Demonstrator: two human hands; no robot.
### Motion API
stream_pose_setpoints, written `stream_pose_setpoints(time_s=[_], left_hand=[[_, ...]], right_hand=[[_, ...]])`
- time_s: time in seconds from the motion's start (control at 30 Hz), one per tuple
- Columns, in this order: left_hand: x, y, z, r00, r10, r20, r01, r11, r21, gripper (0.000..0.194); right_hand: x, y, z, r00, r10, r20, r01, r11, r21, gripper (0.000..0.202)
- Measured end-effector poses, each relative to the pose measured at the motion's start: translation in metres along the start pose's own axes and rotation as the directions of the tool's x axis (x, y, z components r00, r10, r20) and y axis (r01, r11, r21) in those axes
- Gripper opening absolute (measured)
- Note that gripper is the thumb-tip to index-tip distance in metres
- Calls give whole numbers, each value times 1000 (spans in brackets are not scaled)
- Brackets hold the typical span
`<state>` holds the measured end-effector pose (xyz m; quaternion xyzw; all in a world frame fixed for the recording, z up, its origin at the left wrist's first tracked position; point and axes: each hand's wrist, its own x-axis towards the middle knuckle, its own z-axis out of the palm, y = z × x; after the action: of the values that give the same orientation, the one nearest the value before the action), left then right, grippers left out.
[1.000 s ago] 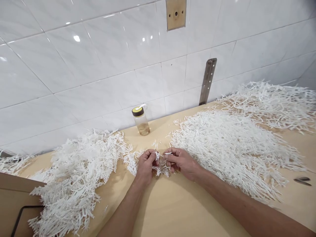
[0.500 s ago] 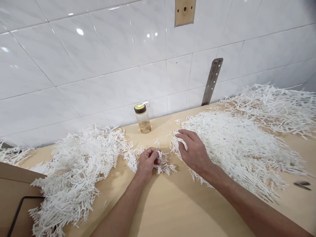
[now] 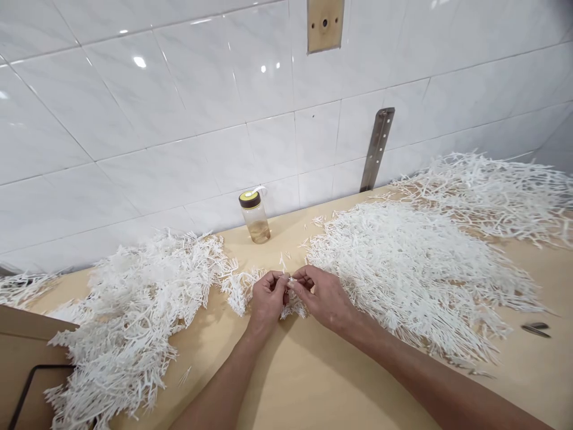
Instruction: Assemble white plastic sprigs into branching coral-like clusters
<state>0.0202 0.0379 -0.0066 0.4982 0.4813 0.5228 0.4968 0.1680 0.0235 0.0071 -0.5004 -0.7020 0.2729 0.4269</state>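
My left hand [image 3: 267,301] is closed in a pinch on a small white branched piece [image 3: 290,279] near the middle of the table. Right beside it, my right hand [image 3: 323,297] is closed too, its thumb and fingertips meeting the same piece. Under and around the fingertips lies a small cluster of white pieces [image 3: 294,308], partly hidden by the hands. A large heap of white branched strands [image 3: 403,263] spreads to the right of my right hand. Another tangled heap [image 3: 143,298] is on the left, with a smaller clump [image 3: 239,289] next to my left hand.
A clear bottle with a yellow-green and dark lid [image 3: 256,218] stands by the tiled wall [image 3: 179,107]. Longer white strands [image 3: 505,191] lie at the back right. A small dark metal tool [image 3: 536,329] rests at the right. A brown box [image 3: 31,358] is at the lower left.
My right hand has moved left from the edge of the right heap and its spread fingers have closed at my left fingertips. The view has shifted slightly.
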Motion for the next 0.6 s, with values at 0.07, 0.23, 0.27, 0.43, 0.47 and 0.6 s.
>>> stream_pose_setpoints(time_s=[0.07, 0.23, 0.27, 0.43, 0.47, 0.6], left_hand=[[-1, 1, 1, 1000, 19, 0, -19, 999, 49, 33], [-1, -2, 1, 999, 38, -15, -36, 995, 96, 29], [-1, -3, 1, 999, 45, -24, -42, 994, 97, 28], [-1, -4, 1, 998, 54, -45, -48, 992, 117, 28], [-1, -4, 1, 997, 57, -42, -52, 991, 127, 28], [-2, -6, -1, 994, 100, -51, -89, 980, 177, 26]], right_hand=[[2, 1, -1, 999, 32, 10, -32, 999, -18, 12], [5, 1, -3, 998, 66, 9, -65, 996, -64, 14], [4, 1, -3, 998, 67, 10, -67, 996, -61, 15], [3, 2, -3, 999, 24, 36, -22, 998, -63, 14], [3, 2, -2, 999, 20, 36, -17, 997, -73, 14], [3, 4, -1, 999, 33, 27, -29, 990, -137, 13]])
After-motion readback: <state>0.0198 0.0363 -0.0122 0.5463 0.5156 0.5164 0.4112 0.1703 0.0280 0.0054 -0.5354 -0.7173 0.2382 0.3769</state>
